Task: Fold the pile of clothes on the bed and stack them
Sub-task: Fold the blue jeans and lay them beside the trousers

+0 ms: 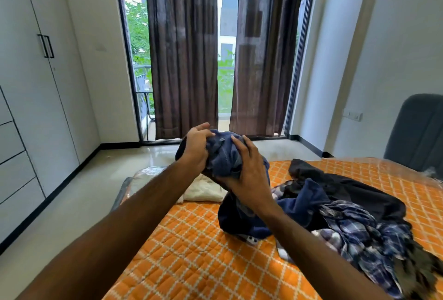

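A bunched dark blue denim garment (224,156) is lifted above the bed, its lower part hanging down to the orange quilted bedspread (191,251). My left hand (195,147) grips its left side and my right hand (249,170) holds its right side, fingers curled over the cloth. To the right lies the unfolded pile (354,216): a black garment, a blue one and plaid shirts. A folded cream garment (203,190) rests at the bed's far edge behind my hands.
A phone (251,239) peeks out under the hanging denim. A grey chair (417,132) stands at the right beyond the bed. White wardrobes (36,108) line the left wall. Brown curtains (184,48) hang over the balcony door ahead.
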